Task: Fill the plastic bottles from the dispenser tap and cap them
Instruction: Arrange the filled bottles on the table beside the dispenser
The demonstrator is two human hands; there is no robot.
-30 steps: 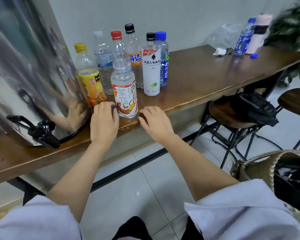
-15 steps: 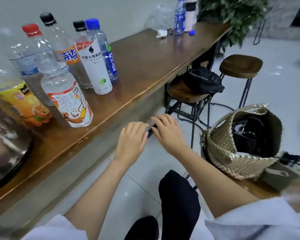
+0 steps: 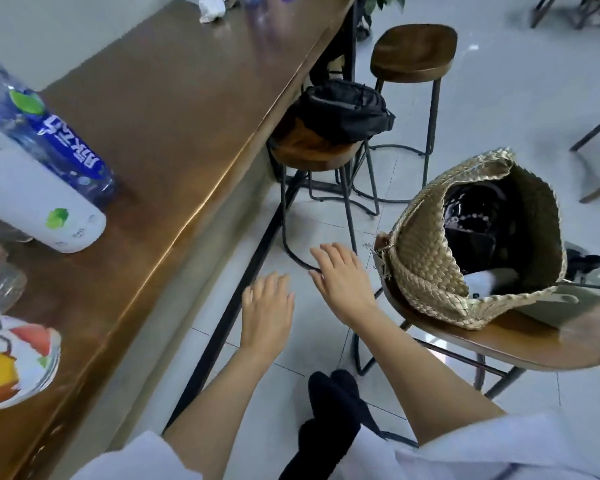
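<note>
A clear plastic bottle with a blue label (image 3: 68,152) stands at the left edge of view on the long brown wooden counter (image 3: 187,116). A plastic bottle with a white wrap label (image 3: 32,202) stands just in front of it. Nearer still is a bottle with an orange-and-white fruit label (image 3: 11,368), cut off by the frame.

The left hand (image 3: 267,310) and the right hand (image 3: 343,282) hover side by side off the counter, above the pale tiled floor (image 3: 482,116). Their fingers are straight and loosely spread, holding nothing.

Just right of the right hand, a woven straw basket bag (image 3: 430,265) sits on a round wooden stool (image 3: 534,344). Further along the counter a black fabric bag (image 3: 347,109) lies on a second stool (image 3: 302,147), with a third stool (image 3: 413,50) beyond. A crumpled white tissue (image 3: 210,10) lies at the counter's far end.

Compared with half a second ago, the view has swung right and the bottles have slid toward the left edge. Both hands have moved away from the counter's edge toward the basket bag.
</note>
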